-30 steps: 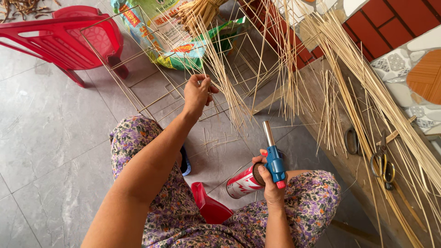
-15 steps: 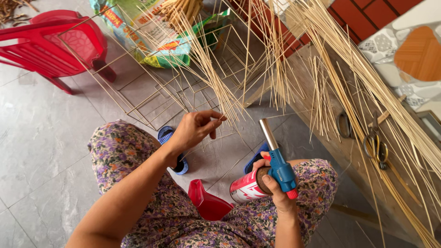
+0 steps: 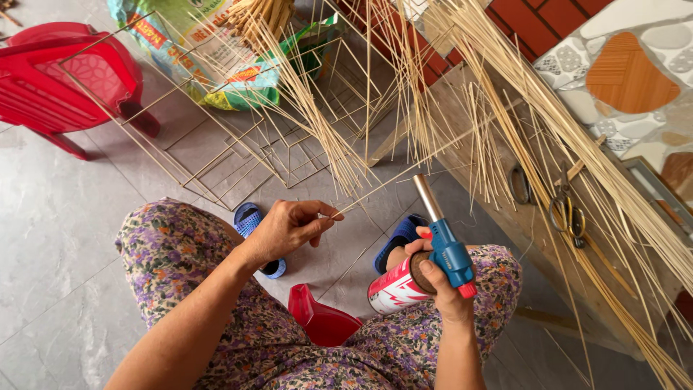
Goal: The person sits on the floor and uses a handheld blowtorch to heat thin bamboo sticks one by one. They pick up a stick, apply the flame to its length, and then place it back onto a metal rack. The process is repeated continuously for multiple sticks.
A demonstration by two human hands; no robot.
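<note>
My left hand pinches the near end of one thin bamboo stick, which slants up to the right toward the bundle of sticks leaning on the wooden bench. In my right hand is a blue gas torch fixed on a red and white canister. The torch's metal nozzle points up and away, just right of the stick. No flame shows. Both hands are above my flower-patterned lap.
A frame of thin sticks lies on the grey tiled floor ahead. A red plastic chair stands at the far left, with a printed sack behind the frame. Scissors lie on the wooden bench. A red stool edge sits between my knees.
My left hand has drawn back from the stick bundle toward my lap, pulling one stick with it. My right hand has raised the torch slightly.
</note>
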